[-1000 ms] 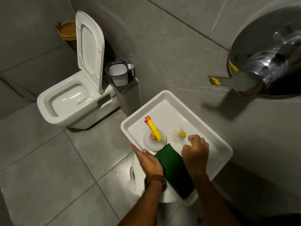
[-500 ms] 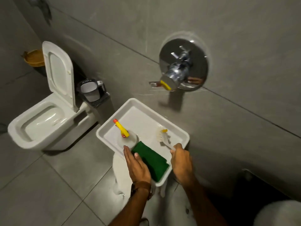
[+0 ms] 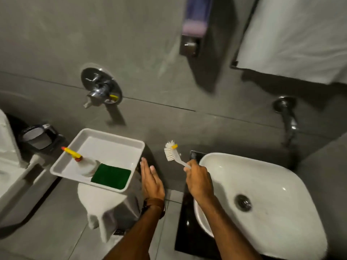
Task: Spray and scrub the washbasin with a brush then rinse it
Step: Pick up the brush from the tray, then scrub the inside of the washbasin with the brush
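The washbasin [image 3: 262, 199] lies just right of and below the right hand [image 3: 199, 182], whose fingers [image 3: 189, 167] are closed round the brush [image 3: 173, 153], handle angled up-left, bristles away from the bowl. The left hand [image 3: 151, 182] is held flat, empty, beside the tray [image 3: 112, 136] where the spray bottle [image 3: 84, 164] is kept. No writing can be read.

Tray [image 3: 112, 135] left of washbasin [image 3: 277, 177]

Brush [image 3: 172, 152] in right hand [image 3: 199, 182]
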Demonstrator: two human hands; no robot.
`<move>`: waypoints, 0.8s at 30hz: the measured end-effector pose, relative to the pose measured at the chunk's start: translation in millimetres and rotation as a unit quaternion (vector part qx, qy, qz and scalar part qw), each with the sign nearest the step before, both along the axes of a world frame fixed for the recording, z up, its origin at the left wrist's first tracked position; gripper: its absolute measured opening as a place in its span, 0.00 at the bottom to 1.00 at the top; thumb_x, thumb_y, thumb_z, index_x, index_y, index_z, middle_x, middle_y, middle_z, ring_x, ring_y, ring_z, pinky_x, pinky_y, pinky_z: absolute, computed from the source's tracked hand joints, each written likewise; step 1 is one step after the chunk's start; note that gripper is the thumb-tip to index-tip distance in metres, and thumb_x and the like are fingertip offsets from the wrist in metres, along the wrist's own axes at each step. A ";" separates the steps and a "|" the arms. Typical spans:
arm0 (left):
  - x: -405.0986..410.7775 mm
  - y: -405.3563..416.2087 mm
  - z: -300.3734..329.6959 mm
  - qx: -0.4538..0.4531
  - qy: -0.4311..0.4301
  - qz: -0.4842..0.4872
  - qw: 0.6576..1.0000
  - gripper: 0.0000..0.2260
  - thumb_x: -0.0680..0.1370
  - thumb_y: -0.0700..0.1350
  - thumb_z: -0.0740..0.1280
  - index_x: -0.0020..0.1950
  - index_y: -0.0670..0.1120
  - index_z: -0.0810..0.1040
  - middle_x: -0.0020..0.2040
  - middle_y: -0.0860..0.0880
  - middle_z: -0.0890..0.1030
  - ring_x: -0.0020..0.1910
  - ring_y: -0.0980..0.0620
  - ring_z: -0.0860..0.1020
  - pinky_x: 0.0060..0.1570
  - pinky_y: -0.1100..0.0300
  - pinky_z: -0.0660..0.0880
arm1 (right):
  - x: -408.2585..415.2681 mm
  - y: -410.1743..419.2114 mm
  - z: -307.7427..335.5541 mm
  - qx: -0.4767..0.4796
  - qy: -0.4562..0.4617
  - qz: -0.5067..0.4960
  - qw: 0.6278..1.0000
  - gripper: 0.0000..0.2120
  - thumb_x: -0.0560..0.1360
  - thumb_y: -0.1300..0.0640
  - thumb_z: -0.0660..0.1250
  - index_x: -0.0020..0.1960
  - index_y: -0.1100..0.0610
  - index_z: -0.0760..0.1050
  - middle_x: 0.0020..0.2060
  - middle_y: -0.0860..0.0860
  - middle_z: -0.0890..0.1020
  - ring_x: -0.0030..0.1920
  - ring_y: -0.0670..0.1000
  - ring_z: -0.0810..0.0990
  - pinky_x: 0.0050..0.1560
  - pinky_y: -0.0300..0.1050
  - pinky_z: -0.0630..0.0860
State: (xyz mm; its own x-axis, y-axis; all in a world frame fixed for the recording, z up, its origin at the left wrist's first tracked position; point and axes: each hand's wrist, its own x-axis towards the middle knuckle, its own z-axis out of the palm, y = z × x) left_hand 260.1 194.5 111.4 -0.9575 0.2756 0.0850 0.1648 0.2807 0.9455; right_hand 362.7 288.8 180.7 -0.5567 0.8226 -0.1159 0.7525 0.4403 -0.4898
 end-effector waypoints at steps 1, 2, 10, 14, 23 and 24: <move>17.9 4.6 6.4 -0.006 0.012 -0.013 1.000 0.21 0.85 0.43 0.53 0.78 0.38 0.61 0.78 0.42 0.62 0.78 0.46 0.59 0.77 0.52 0.56 | 24.9 3.8 6.7 0.002 0.010 -0.012 1.000 0.10 0.84 0.52 0.64 0.61 0.55 0.78 0.52 0.57 0.87 0.53 0.61 0.85 0.49 0.50 0.80; 35.1 8.0 10.9 -0.017 0.025 -0.029 0.999 0.22 0.85 0.43 0.53 0.78 0.38 0.61 0.78 0.42 0.62 0.78 0.46 0.59 0.77 0.52 0.55 | 48.9 6.9 13.3 0.006 0.014 -0.019 1.000 0.10 0.84 0.52 0.64 0.62 0.55 0.77 0.53 0.58 0.87 0.54 0.62 0.85 0.51 0.53 0.81; 135.9 25.2 5.6 -0.130 -0.030 -0.192 0.972 0.23 0.85 0.46 0.53 0.78 0.38 0.58 0.78 0.40 0.62 0.78 0.44 0.61 0.76 0.53 0.56 | 215.6 12.3 24.5 0.039 -0.094 -0.047 0.994 0.15 0.83 0.52 0.59 0.65 0.48 0.79 0.57 0.54 0.86 0.58 0.62 0.84 0.54 0.52 0.79; 162.5 35.3 -3.5 -0.122 -0.037 -0.223 0.966 0.21 0.85 0.47 0.53 0.76 0.39 0.64 0.72 0.39 0.71 0.71 0.40 0.70 0.70 0.47 0.66 | 282.3 17.0 1.6 0.000 -0.207 -0.127 0.970 0.15 0.80 0.56 0.59 0.62 0.51 0.80 0.59 0.53 0.86 0.60 0.58 0.84 0.58 0.49 0.78; 172.0 44.5 -42.6 -0.159 -0.011 -0.126 0.979 0.21 0.84 0.43 0.53 0.78 0.46 0.61 0.71 0.41 0.73 0.66 0.38 0.74 0.66 0.46 0.71 | 209.1 -23.7 -37.7 -0.097 -0.126 -0.009 0.987 0.13 0.79 0.55 0.62 0.54 0.59 0.82 0.53 0.58 0.86 0.56 0.62 0.85 0.54 0.52 0.81; 172.1 44.0 -45.3 -0.158 -0.008 -0.125 0.979 0.21 0.84 0.42 0.53 0.78 0.47 0.61 0.71 0.41 0.73 0.65 0.38 0.74 0.66 0.46 0.71 | 199.4 -22.0 -38.3 -0.093 -0.121 0.003 0.988 0.12 0.79 0.56 0.62 0.54 0.59 0.82 0.53 0.59 0.86 0.56 0.62 0.85 0.54 0.52 0.80</move>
State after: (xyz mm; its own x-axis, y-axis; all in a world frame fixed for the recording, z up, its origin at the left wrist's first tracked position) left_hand 432.2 238.5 66.2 -0.8572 0.5118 -0.0573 0.2516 0.5132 0.8206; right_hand 562.1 266.7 142.4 -0.4985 0.7716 -0.3952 0.8555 0.3643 -0.3679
